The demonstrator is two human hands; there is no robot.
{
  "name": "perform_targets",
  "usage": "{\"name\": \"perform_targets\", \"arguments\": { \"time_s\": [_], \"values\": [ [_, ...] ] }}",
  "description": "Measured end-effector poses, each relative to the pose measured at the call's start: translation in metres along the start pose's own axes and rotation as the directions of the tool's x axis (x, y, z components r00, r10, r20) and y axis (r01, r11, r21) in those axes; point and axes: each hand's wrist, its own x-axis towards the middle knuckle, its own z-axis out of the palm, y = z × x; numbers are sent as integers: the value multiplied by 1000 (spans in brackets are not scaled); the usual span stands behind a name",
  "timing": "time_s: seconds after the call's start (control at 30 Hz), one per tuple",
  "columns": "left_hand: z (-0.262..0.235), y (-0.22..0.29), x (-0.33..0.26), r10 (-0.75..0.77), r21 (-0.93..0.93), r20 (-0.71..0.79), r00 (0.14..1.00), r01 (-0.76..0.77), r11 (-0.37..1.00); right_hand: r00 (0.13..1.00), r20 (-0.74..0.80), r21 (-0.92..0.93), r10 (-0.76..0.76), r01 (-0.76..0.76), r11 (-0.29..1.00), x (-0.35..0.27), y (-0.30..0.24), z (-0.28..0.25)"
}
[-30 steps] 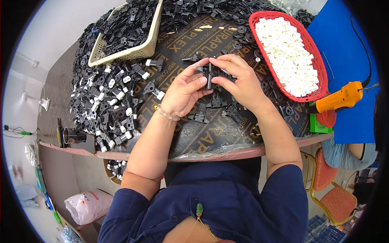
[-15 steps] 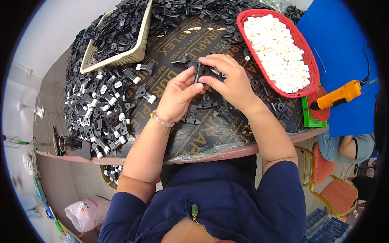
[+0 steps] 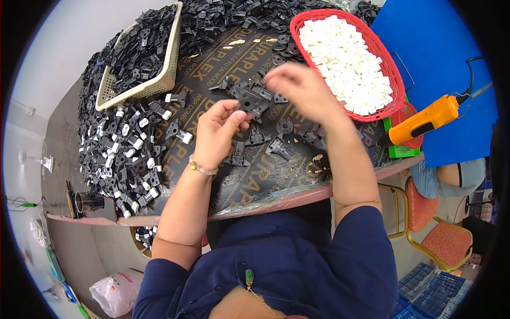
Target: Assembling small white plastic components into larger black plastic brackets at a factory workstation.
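Observation:
My left hand [image 3: 218, 130] is closed, its thumb and fingertips pinching a black plastic part [image 3: 247, 104] over the middle of the table. That part overlaps other black pieces behind it, so its outline is hard to separate. My right hand [image 3: 303, 87] hovers to the right of it, apart from the left, with its fingers smeared by motion; whether anything is in them does not show. Just below the hands lie several loose black plastic parts, among them a forked piece [image 3: 280, 148] and a round disc [image 3: 285, 126].
A red basket [image 3: 396, 80] of small white pieces stands at the right, next to an orange electric screwdriver [image 3: 433, 121]. Black parts with white caps [image 3: 130, 143] are heaped at the left. Behind them stands a cream basket [image 3: 169, 74] of black parts; more lie along the back.
My right hand has come away from the black part that both hands held, and the left keeps its pinch. The view has shifted a little, so the baskets appear farther left.

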Motion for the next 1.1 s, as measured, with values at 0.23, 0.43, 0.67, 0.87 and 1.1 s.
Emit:
{"name": "perform_targets", "arguments": {
  "time_s": [0.23, 0.43, 0.67, 0.87, 1.1],
  "values": [
    [-8, -21, 8, -37, -432, -10, 999, 29, 901, 887, -442, -827, -130, -347, 443, -19, 75, -145],
    [0, 4, 6, -85, -487, 55, 995, 101, 867, 875, -480, -802, 65, -468, 372, -14, 81, -149],
    [-8, 0, 7, -131, -451, -13, 991, 111, 885, 895, -443, -317, 44, -202, 927, -9, 19, -75],
    [-11, 0, 10, -123, -569, -54, 991, 71, 819, 941, -237, -889, -243, -109, 446, -4, 35, -54],
    [-9, -2, 11, -155, -601, -82, 984, 75, 796, 884, -293, -537, 364, -467, 703, -6, 41, -92]
  ]
}}
